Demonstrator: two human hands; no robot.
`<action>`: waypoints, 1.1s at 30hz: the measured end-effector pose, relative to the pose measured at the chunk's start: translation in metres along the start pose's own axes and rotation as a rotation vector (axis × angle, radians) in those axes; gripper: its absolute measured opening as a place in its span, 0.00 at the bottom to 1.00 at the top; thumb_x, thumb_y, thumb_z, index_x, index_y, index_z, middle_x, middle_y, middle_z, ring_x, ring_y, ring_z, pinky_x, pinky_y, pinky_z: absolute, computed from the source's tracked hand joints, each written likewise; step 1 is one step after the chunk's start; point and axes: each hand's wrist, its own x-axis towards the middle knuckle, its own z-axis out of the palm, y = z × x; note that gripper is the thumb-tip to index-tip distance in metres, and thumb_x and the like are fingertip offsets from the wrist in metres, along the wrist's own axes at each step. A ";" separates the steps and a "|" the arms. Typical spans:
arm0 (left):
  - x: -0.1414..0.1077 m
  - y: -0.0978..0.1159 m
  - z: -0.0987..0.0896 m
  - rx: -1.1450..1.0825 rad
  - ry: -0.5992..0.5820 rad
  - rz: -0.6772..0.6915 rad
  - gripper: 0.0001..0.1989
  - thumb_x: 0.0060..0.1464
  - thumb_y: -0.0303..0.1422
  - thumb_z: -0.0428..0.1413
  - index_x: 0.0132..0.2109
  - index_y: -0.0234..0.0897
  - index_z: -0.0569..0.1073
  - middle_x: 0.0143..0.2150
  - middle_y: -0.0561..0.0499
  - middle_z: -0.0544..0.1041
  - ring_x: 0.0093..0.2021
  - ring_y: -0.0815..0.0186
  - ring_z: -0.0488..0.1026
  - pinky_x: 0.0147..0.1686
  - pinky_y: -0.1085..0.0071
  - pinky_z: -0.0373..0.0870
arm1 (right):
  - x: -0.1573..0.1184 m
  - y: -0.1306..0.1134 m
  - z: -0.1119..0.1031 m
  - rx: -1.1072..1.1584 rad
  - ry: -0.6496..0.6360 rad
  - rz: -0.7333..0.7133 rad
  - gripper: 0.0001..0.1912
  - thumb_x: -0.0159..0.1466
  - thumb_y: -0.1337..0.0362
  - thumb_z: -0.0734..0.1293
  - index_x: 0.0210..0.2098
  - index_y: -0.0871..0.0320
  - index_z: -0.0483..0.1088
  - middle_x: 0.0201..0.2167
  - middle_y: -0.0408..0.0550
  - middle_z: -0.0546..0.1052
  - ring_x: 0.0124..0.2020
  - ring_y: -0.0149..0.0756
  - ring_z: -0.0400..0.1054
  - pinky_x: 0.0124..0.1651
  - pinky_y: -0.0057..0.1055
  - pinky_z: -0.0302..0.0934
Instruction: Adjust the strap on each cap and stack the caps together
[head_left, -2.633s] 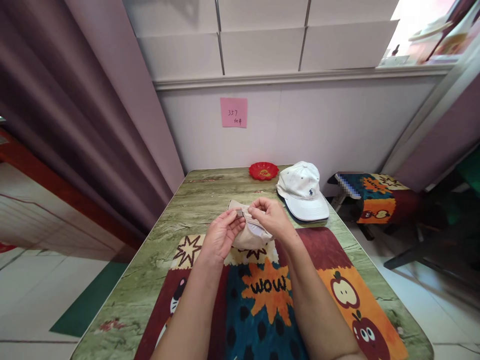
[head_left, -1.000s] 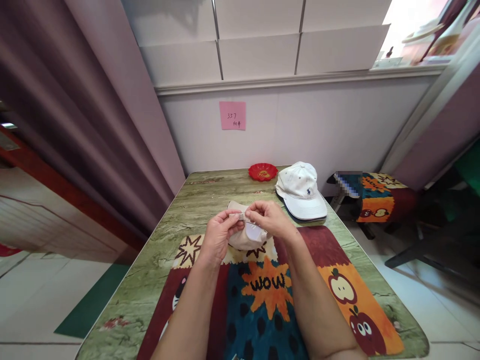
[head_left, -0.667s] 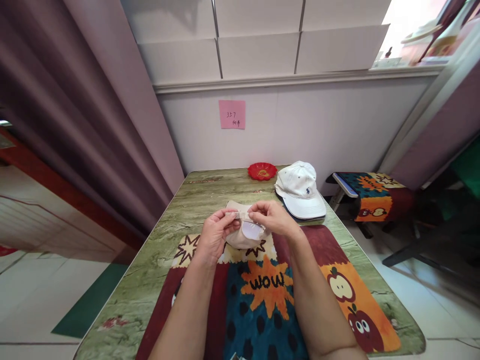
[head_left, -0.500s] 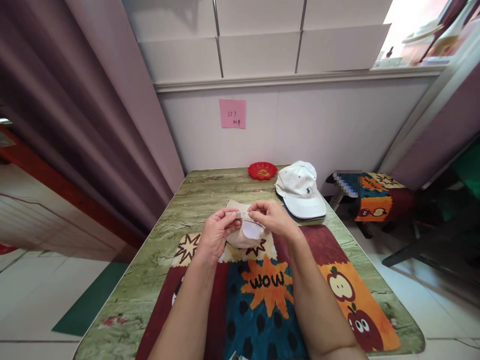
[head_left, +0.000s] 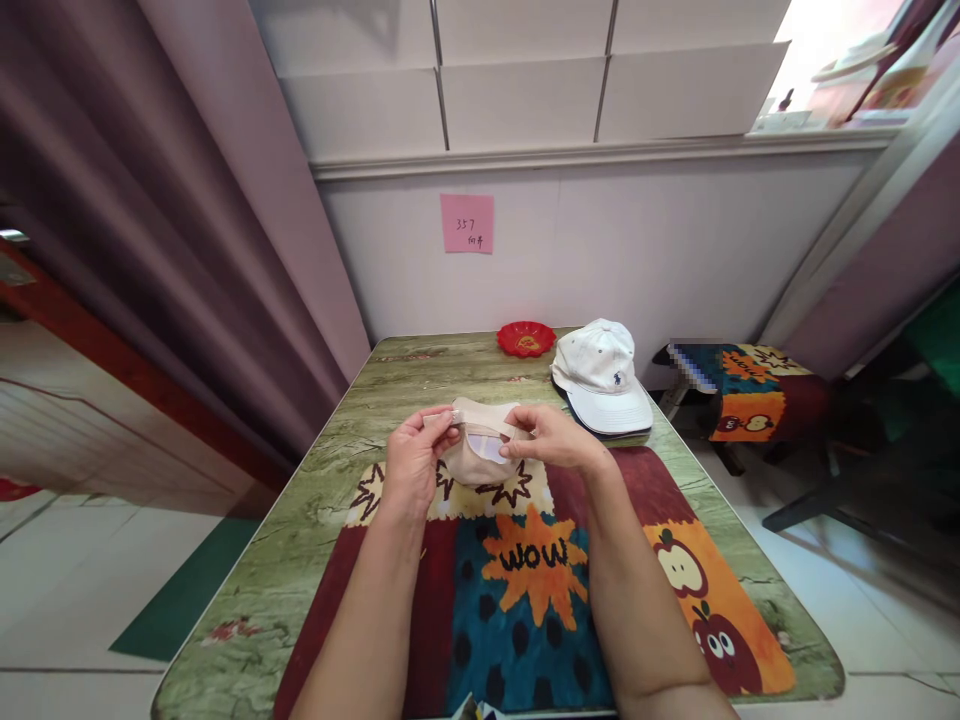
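A beige cap (head_left: 474, 468) rests at the top edge of the patterned mat, its back opening facing me. My left hand (head_left: 421, 440) pinches the end of the cap's back strap (head_left: 456, 417) between thumb and fingertips. On the other side, my right hand (head_left: 544, 437) grips the right part of the strap and the cap's edge, with the thumb beneath. Between both hands the band and the pale lining in the opening show. The far side of the cap is partly hidden by the fingers.
A white cap (head_left: 600, 375) sits on a dark-brimmed one at the back right of the table (head_left: 360, 395). Behind stands a red scalloped dish (head_left: 526, 338). The colourful mat (head_left: 540, 650) lies under my forearms. A covered stool (head_left: 750, 400) stands to the right.
My hands have moved apart from the middle of the strap, the left one going left with its end. More of the cap's back opening shows now.
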 end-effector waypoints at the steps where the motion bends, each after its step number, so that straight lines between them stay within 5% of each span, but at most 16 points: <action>1: 0.001 0.000 -0.002 0.032 -0.009 0.017 0.18 0.34 0.33 0.72 0.35 0.32 0.79 0.28 0.52 0.79 0.25 0.73 0.72 0.33 0.74 0.72 | 0.000 0.002 -0.001 -0.010 0.004 0.001 0.10 0.54 0.58 0.72 0.30 0.58 0.71 0.26 0.40 0.71 0.28 0.30 0.62 0.31 0.25 0.54; 6: 0.002 0.001 -0.007 0.297 -0.080 0.129 0.14 0.38 0.37 0.71 0.32 0.33 0.81 0.28 0.50 0.78 0.27 0.71 0.69 0.30 0.74 0.66 | 0.004 0.007 0.001 0.075 0.165 -0.023 0.07 0.57 0.62 0.66 0.34 0.58 0.69 0.27 0.39 0.69 0.28 0.30 0.60 0.30 0.25 0.53; 10: 0.002 0.007 -0.011 0.361 -0.089 0.217 0.12 0.38 0.36 0.71 0.28 0.34 0.80 0.43 0.45 0.80 0.37 0.66 0.73 0.34 0.75 0.67 | 0.010 0.009 0.007 0.124 0.256 -0.068 0.10 0.56 0.64 0.65 0.38 0.58 0.71 0.31 0.42 0.72 0.32 0.32 0.63 0.34 0.26 0.55; 16: -0.004 0.017 -0.017 0.309 -0.342 0.015 0.15 0.42 0.38 0.69 0.30 0.33 0.75 0.53 0.40 0.78 0.22 0.77 0.64 0.24 0.75 0.63 | 0.009 0.006 0.006 0.152 0.237 -0.108 0.08 0.56 0.65 0.64 0.36 0.58 0.71 0.31 0.42 0.72 0.34 0.33 0.64 0.37 0.27 0.57; 22: -0.005 0.015 -0.016 0.394 -0.445 0.066 0.14 0.49 0.39 0.66 0.35 0.36 0.72 0.27 0.53 0.75 0.24 0.71 0.69 0.25 0.76 0.66 | 0.003 0.007 -0.001 0.150 0.146 -0.094 0.07 0.56 0.65 0.65 0.35 0.58 0.71 0.31 0.42 0.72 0.33 0.32 0.63 0.36 0.27 0.56; 27: -0.004 0.012 -0.013 0.394 -0.375 0.038 0.22 0.47 0.41 0.67 0.47 0.38 0.74 0.26 0.55 0.74 0.20 0.72 0.67 0.19 0.77 0.61 | 0.000 0.007 -0.004 0.176 0.136 -0.088 0.08 0.56 0.63 0.67 0.36 0.58 0.71 0.32 0.42 0.73 0.33 0.32 0.63 0.36 0.27 0.56; 33: -0.001 0.009 -0.018 0.461 -0.415 -0.022 0.16 0.48 0.44 0.66 0.35 0.36 0.77 0.21 0.52 0.74 0.20 0.70 0.67 0.19 0.76 0.63 | -0.001 0.007 -0.005 0.196 0.134 -0.092 0.10 0.58 0.59 0.69 0.37 0.58 0.72 0.33 0.43 0.73 0.34 0.33 0.65 0.37 0.28 0.58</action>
